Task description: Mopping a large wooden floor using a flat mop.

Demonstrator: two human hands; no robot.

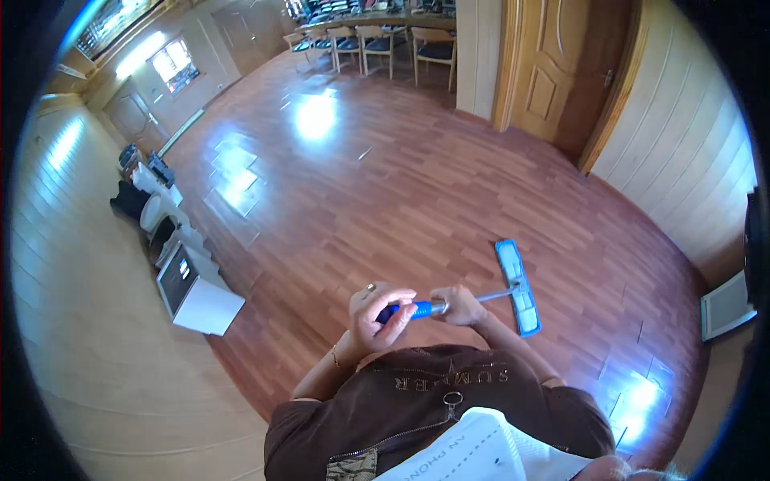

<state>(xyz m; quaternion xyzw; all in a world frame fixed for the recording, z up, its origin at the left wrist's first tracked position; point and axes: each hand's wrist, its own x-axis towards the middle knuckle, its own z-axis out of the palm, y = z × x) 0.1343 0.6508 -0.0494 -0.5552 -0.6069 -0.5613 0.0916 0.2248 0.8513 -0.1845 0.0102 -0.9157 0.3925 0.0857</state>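
In front of my chest I hold a flat mop by its long pole. My left hand [380, 319] is wrapped round the blue grip [420, 309] at the pole's top end. Further down the metal pole [493, 295], my right hand [459, 306] is closed round it. The flat blue mop head [519, 287] lies on the wood-look floor [401, 212] to the right, its pole joined at the middle. Its long side runs away from me. A ring and a bracelet show on my left hand and wrist.
Along the left wall stand a white box-shaped appliance [204, 297] and several bins and other items. Chairs [374, 44] line a long counter at the far end. A wooden door [565, 72] is at the far right. A white-framed object [726, 309] leans by the right wall.
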